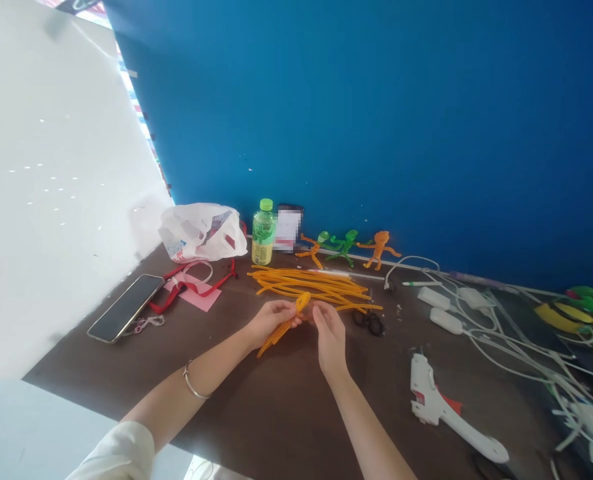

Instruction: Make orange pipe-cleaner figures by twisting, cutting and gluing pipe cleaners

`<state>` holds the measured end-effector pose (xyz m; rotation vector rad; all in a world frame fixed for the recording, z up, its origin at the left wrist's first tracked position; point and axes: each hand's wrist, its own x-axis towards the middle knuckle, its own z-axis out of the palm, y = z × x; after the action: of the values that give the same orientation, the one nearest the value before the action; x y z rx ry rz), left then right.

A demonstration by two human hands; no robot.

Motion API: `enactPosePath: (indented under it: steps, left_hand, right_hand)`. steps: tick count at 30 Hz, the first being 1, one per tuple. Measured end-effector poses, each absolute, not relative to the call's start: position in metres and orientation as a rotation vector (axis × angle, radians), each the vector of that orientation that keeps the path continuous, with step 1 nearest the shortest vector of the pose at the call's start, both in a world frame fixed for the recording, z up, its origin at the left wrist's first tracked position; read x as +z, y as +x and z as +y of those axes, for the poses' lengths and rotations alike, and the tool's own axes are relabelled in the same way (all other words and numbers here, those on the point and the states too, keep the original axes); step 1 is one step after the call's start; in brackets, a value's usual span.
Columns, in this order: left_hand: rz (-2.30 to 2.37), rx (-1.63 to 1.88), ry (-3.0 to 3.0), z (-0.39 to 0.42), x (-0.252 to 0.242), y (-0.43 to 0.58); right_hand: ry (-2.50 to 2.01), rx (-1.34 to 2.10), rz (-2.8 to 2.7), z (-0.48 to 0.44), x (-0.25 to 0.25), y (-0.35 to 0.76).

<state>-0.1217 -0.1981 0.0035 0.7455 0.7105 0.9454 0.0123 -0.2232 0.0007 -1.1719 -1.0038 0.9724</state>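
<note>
Pipe-cleaner bundle [280,335], orange, pinched by the left hand [270,323] and right hand [330,337], which are close together above the table [281,407]. Long axis slants from the loose ends at lower left, pointing toward the person's left, up to a small loop [302,301] at upper right. Fingers [317,313] hide the part where the loop joins the bundle. Just beyond lies a pile of pipe cleaners [309,285], running roughly across the table. Further back, a card [289,228] is pixelated and unreadable, beside a bottle [263,233]. Cables [516,347] are cut off by the right edge
</note>
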Motion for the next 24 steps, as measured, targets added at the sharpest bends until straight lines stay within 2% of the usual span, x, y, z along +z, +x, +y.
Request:
enactPosePath:
  steps: [6, 24]
  left_hand:
    - [0.663, 0.845, 0.832, -0.1989, 0.0035, -0.1227]
    - [0.704, 0.889, 0.885, -0.1989, 0.0005, -0.1196]
  right_hand:
    - [-1.106, 1.121, -0.966, -0.2216, 0.0006, 0.0140]
    - [-0.908, 1.327, -0.815, -0.2243, 0.0034, 0.0052]
